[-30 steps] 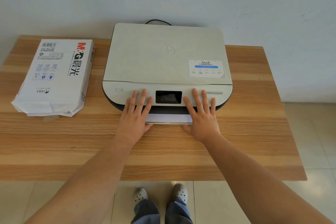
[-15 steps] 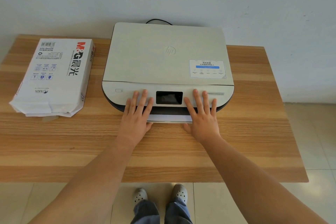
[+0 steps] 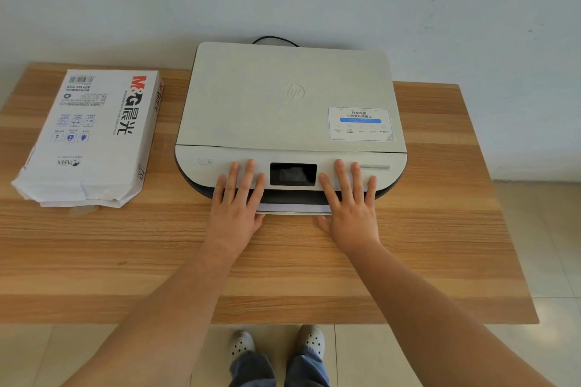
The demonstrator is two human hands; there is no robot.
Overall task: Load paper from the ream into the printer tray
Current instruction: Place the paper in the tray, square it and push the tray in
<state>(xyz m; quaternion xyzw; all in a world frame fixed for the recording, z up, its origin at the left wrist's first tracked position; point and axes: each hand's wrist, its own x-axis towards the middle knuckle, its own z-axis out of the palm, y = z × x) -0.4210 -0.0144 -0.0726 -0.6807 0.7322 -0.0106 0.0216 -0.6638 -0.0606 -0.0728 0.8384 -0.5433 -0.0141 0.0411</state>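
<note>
The beige printer (image 3: 289, 97) stands in the middle of the wooden table (image 3: 440, 229). At its front the paper tray (image 3: 294, 209) sticks out a little, showing a thin strip of white paper. My left hand (image 3: 235, 207) and my right hand (image 3: 350, 207) lie flat over the tray's two front corners. The spread fingers rest on the printer's front panel either side of the dark screen (image 3: 293, 174), and the thumbs sit at the tray's edge. The white paper ream (image 3: 91, 135) with red lettering lies at the table's left, its near end torn open.
A black cable (image 3: 276, 39) runs behind the printer against the white wall. Bare wood lies between the ream and the printer and along the table's front edge. My feet (image 3: 276, 345) stand on the tiled floor below.
The white strip of paper at the tray looks slightly narrower than a second ago. Both hands have stayed at the printer's front.
</note>
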